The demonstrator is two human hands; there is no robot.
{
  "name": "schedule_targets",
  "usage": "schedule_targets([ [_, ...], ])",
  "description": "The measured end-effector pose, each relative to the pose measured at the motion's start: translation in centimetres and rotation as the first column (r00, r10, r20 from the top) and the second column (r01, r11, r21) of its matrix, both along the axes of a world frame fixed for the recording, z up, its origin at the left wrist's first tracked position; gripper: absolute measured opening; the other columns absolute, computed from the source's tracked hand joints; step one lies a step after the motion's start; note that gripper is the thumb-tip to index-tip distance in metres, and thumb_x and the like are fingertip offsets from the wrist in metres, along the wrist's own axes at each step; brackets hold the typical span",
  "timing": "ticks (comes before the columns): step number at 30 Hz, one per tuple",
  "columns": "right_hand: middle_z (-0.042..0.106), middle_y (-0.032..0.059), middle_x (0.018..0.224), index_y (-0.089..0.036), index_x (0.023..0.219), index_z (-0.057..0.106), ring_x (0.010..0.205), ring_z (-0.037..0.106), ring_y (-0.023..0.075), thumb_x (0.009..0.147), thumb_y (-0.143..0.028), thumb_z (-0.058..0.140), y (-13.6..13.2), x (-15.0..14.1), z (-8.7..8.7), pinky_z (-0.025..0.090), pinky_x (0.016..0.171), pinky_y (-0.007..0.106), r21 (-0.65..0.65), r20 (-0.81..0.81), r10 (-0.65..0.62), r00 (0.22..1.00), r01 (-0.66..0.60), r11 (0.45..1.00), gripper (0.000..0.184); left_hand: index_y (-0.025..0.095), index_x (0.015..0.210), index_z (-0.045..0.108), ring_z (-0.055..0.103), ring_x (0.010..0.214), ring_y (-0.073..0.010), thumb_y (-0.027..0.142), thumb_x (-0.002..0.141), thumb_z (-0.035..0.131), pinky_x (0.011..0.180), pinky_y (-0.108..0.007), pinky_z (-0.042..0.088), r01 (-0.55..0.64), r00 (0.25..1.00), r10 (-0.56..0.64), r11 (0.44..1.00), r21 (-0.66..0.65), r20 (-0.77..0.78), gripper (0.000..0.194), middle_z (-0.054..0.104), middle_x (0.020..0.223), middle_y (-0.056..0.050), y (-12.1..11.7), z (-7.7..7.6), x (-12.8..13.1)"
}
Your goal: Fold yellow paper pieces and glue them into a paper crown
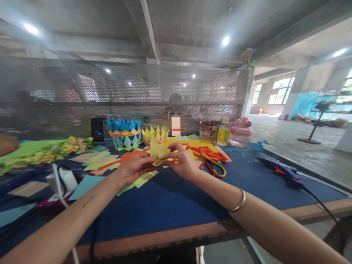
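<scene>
Between my two hands is a piece of yellow paper [158, 150], held up above the blue table mat. My left hand [139, 168] pinches its lower left side. With thumb and fingers, my right hand [181, 160] grips its right side. Loose yellow and green paper sheets [145, 178] lie under and beside my left hand. Behind the held paper stand a folded yellow paper crown [155, 135] and stacked blue and orange paper crowns [125, 132]. Orange paper strips [207, 152] are spread beyond my right hand, with yellow-handled scissors [217, 169] close by.
A glue gun [283, 172] with a cord lies at the right. A yellow-labelled bottle [223, 132], a pink jug [240, 132] and a basket [209, 129] line the back by a mesh screen [176, 84]. Another person's hand [8, 145] shows at the far left.
</scene>
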State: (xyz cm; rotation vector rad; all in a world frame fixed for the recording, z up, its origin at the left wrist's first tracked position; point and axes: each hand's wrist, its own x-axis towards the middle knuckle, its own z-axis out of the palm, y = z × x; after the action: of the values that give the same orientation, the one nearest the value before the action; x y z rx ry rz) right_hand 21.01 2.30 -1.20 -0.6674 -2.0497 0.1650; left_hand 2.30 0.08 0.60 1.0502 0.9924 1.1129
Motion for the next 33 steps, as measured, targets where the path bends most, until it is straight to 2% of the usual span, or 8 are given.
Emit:
schedule_targets([
  [9, 0.054, 0.0045, 0.097, -0.019, 0.076, 0.068, 0.09, 0.054, 0.0151, 0.076, -0.023, 0.069, -0.2, -0.2, 0.1, 0.045, 0.081, 0.029, -0.047, -0.015, -0.056, 0.998, 0.056, 0.997, 0.005, 0.015, 0.091, 0.071, 0.07, 0.078, -0.0154, 0.007, 0.074, 0.067, 0.07, -0.02, 0.057, 0.061, 0.998, -0.061, 0.998, 0.026, -0.021, 0.02, 0.074, 0.093, -0.008, 0.1, -0.4, -0.1],
  [14, 0.059, 0.0021, 0.08, -0.017, 0.073, 0.062, 0.075, 0.055, 0.0124, 0.077, -0.026, 0.066, -0.6, -0.6, 0.3, 0.045, 0.066, 0.024, -0.243, -0.096, -0.108, 0.989, 0.082, 0.967, 0.011, 0.015, 0.089, 0.072, 0.07, 0.084, -0.0179, 0.011, 0.073, 0.069, 0.07, -0.02, 0.057, 0.09, 0.995, -0.088, 0.995, 0.052, -0.039, 0.017, 0.074, 0.092, -0.009, 0.2, -0.8, 0.0],
  [19, 0.062, -0.0006, 0.07, -0.016, 0.07, 0.06, 0.066, 0.056, 0.0106, 0.075, -0.023, 0.063, -0.8, -1.0, 0.2, 0.044, 0.062, 0.022, -0.38, -0.159, -0.14, 0.977, 0.071, 0.922, 0.009, 0.014, 0.089, 0.072, 0.07, 0.087, -0.0181, 0.012, 0.073, 0.07, 0.071, -0.02, 0.056, 0.11, 0.993, -0.108, 0.992, 0.069, -0.039, 0.015, 0.074, 0.092, -0.009, 0.2, -0.9, 0.1],
  [25, 0.059, -0.0023, 0.063, -0.016, 0.065, 0.057, 0.059, 0.052, 0.0091, 0.073, -0.021, 0.062, -0.9, -1.1, 0.3, 0.041, 0.058, 0.021, -0.395, -0.165, -0.176, 0.971, 0.098, 0.913, 0.01, 0.014, 0.084, 0.072, 0.069, 0.089, -0.0191, 0.017, 0.071, 0.074, 0.074, -0.021, 0.056, 0.128, 0.991, -0.126, 0.989, 0.075, -0.034, 0.013, 0.074, 0.093, -0.01, 0.3, -0.9, 0.1],
  [30, 0.06, -0.0024, 0.063, -0.017, 0.066, 0.057, 0.059, 0.052, 0.0092, 0.072, -0.021, 0.062, -1.0, -1.1, 0.3, 0.041, 0.058, 0.021, -0.386, -0.167, -0.189, 0.968, 0.112, 0.915, 0.009, 0.015, 0.088, 0.073, 0.069, 0.089, -0.0191, 0.023, 0.062, 0.081, 0.074, -0.021, 0.054, 0.139, 0.987, -0.127, 0.982, 0.124, -0.102, 0.029, 0.074, 0.093, -0.008, 0.2, -0.9, 0.1],
  [33, 0.059, -0.0024, 0.062, -0.017, 0.065, 0.057, 0.058, 0.052, 0.0093, 0.073, -0.021, 0.061, -1.0, -1.2, 0.3, 0.041, 0.057, 0.021, -0.39, -0.177, -0.179, 0.968, 0.098, 0.916, 0.01, 0.016, 0.087, 0.074, 0.069, 0.088, -0.0186, 0.026, 0.061, 0.082, 0.075, -0.021, 0.054, 0.118, 0.987, -0.103, 0.985, 0.129, -0.123, 0.029, 0.074, 0.09, -0.008, 0.2, -0.9, 0.2],
])
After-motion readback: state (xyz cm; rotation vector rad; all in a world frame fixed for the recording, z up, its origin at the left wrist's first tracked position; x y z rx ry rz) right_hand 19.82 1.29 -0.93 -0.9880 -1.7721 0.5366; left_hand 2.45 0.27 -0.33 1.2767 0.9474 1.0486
